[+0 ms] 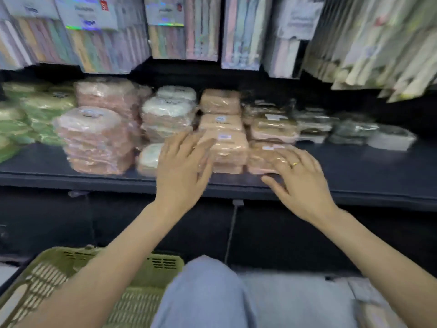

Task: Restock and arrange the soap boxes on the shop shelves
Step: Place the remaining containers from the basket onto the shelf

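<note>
Wrapped soap boxes stand in stacks on a dark shelf (71, 178). A peach stack (227, 147) sits in the middle, and a lower pink stack (262, 159) stands just right of it. My left hand (183, 169) lies with spread fingers against the left front of the peach stack. My right hand (300, 183), with a gold ring, rests with straight fingers on the low pink stack. Neither hand grips anything. The picture is blurred by motion.
Round pink stacks (99, 140), white ones (168, 112) and green ones (35, 110) fill the shelf's left side; brown and dark grey boxes (350, 129) lie to the right. Hanging packets (194, 27) crowd the space above. A green plastic basket (142, 301) sits beside my knee.
</note>
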